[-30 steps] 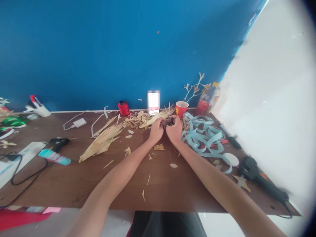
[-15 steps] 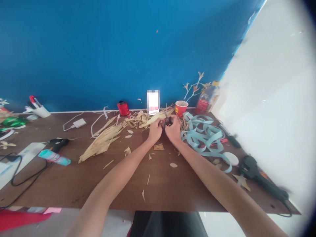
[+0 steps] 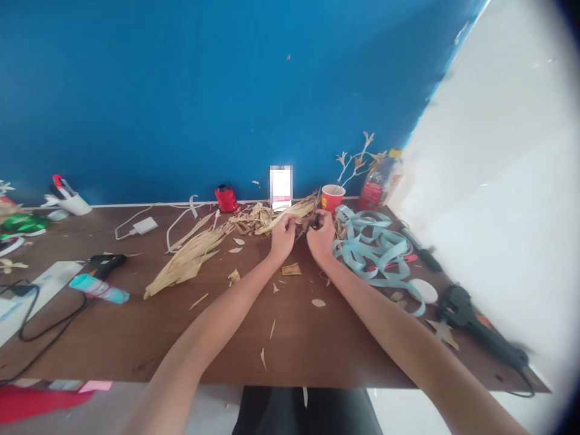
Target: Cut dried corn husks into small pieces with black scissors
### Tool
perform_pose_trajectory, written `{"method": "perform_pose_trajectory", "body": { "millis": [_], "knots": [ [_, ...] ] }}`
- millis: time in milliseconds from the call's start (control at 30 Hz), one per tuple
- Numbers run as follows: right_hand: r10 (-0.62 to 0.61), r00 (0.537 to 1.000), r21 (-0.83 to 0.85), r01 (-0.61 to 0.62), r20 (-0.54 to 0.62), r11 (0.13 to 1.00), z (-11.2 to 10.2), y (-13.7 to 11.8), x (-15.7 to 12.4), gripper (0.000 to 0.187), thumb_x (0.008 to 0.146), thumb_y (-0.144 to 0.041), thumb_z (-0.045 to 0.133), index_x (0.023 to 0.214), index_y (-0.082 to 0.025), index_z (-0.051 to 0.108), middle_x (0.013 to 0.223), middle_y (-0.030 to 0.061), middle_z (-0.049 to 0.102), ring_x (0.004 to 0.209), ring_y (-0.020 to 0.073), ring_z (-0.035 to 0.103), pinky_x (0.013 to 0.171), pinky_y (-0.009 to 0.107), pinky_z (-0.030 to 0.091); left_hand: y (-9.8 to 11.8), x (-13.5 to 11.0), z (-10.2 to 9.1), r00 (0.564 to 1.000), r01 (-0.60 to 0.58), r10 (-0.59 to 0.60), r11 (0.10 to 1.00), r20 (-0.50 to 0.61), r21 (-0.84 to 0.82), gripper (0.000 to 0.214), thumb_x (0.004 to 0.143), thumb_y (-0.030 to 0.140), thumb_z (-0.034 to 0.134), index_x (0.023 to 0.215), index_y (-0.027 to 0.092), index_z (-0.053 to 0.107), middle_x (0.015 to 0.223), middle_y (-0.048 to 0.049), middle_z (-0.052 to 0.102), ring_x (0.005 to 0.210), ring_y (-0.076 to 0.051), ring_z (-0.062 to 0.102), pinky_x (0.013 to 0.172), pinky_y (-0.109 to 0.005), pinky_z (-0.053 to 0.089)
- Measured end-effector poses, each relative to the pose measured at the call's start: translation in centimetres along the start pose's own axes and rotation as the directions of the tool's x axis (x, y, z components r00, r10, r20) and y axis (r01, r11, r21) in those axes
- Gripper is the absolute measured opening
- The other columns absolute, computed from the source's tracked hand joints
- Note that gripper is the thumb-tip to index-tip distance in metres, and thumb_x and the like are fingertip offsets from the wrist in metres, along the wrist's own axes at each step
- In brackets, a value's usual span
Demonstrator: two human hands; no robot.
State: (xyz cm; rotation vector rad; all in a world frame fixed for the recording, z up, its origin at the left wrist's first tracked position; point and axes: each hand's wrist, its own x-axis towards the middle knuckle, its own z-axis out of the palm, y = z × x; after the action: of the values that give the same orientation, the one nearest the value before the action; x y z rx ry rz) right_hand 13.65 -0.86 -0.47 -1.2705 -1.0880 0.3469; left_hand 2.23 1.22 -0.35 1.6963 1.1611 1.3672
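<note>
My right hand (image 3: pixel 321 235) is closed around the dark handles of a pair of scissors (image 3: pixel 313 222), the blades pointing up and away. Just to its left, my left hand (image 3: pixel 284 237) is closed in a pinch; whatever lies between its fingertips is too small to make out. Behind both hands spreads a heap of dried corn husk scraps (image 3: pixel 254 219). A larger bundle of husks (image 3: pixel 188 260) lies to the left. Under my wrists sits a small square of husk (image 3: pixel 291 269), with an oval cut piece (image 3: pixel 318 303) nearer me.
Light blue ribbon (image 3: pixel 362 248) is tangled on the right, beside a red paper cup (image 3: pixel 333 196) holding a flower stem. A glue gun (image 3: pixel 475 326) lies at the right edge. A red spool (image 3: pixel 226 198) and a white charger (image 3: pixel 145 226) are at the back left.
My hands have drawn slightly apart, the right one moving right with the scissors. A pale sliver now shows below the table's front edge.
</note>
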Motion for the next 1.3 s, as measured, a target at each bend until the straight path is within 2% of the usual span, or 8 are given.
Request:
{"method": "perform_pose_trajectory", "body": {
  "millis": [200,333,700,933,1133,1300],
  "knots": [
    [-0.005,0.998,-0.002,0.005,-0.064,1.0,-0.1,-0.2,0.0,0.034,0.072,-0.026,0.056,0.105,-0.02,0.053,0.088,0.0049,0.065,0.08,0.0201,0.062,0.079,0.036,0.051,0.1,0.1,0.3,0.98,0.158,-0.132,0.969,0.147,-0.188,0.017,0.086,0.026,0.054,0.097,0.016,0.062,0.083,-0.0053,0.069,0.068,-0.015,0.064,0.066,-0.027,0.052],
    [-0.023,0.997,-0.003,0.023,-0.068,1.0,-0.1,-0.2,0.0,0.034,0.073,-0.026,0.054,0.106,-0.02,0.053,0.09,0.0057,0.065,0.079,0.0199,0.061,0.079,0.037,0.051,0.7,0.0,0.3,0.973,0.202,-0.17,0.956,0.159,-0.213,0.015,0.082,0.02,0.054,0.095,0.015,0.06,0.081,-0.0044,0.069,0.064,-0.013,0.063,0.063,-0.026,0.052],
    [0.0,0.996,-0.009,0.0,-0.093,1.0,-0.4,-0.8,0.0,0.035,0.07,-0.023,0.056,0.104,-0.019,0.055,0.083,0.003,0.062,0.076,0.0186,0.059,0.075,0.034,0.05,0.4,0.1,0.4,0.968,0.215,-0.178,0.952,0.178,-0.218,0.015,0.081,0.025,0.057,0.091,0.015,0.061,0.072,-0.0025,0.067,0.057,-0.013,0.061,0.051,-0.023,0.044],
    [-0.045,0.998,0.034,0.046,-0.035,0.998,-0.1,-0.2,0.0,0.036,0.072,-0.024,0.056,0.108,-0.02,0.053,0.092,0.0063,0.066,0.082,0.0206,0.063,0.08,0.038,0.052,0.8,0.0,0.4,0.947,0.219,-0.174,0.965,0.272,-0.145,0.02,0.083,0.025,0.051,0.087,0.014,0.067,0.062,-0.0027,0.064,0.055,-0.014,0.058,0.053,-0.025,0.045],
    [-0.049,0.999,0.061,0.049,0.003,0.997,0.1,-0.1,0.0,0.036,0.074,-0.025,0.056,0.109,-0.02,0.053,0.09,0.0057,0.067,0.081,0.0202,0.064,0.081,0.038,0.053,0.5,0.1,0.2,0.959,0.181,-0.145,0.974,0.242,-0.135,0.021,0.084,0.023,0.048,0.088,0.014,0.067,0.06,-0.0017,0.063,0.054,-0.014,0.057,0.053,-0.025,0.045],
    [-0.048,0.999,0.048,0.047,0.026,0.998,0.1,-0.4,-0.1,0.035,0.073,-0.025,0.056,0.108,-0.019,0.054,0.091,0.0065,0.067,0.081,0.0196,0.064,0.078,0.035,0.053,0.2,0.2,0.2,0.965,0.173,-0.14,0.975,0.221,-0.139,0.022,0.086,0.031,0.05,0.082,0.015,0.065,0.058,-0.0011,0.062,0.052,-0.013,0.056,0.054,-0.026,0.046]
  ]
}}
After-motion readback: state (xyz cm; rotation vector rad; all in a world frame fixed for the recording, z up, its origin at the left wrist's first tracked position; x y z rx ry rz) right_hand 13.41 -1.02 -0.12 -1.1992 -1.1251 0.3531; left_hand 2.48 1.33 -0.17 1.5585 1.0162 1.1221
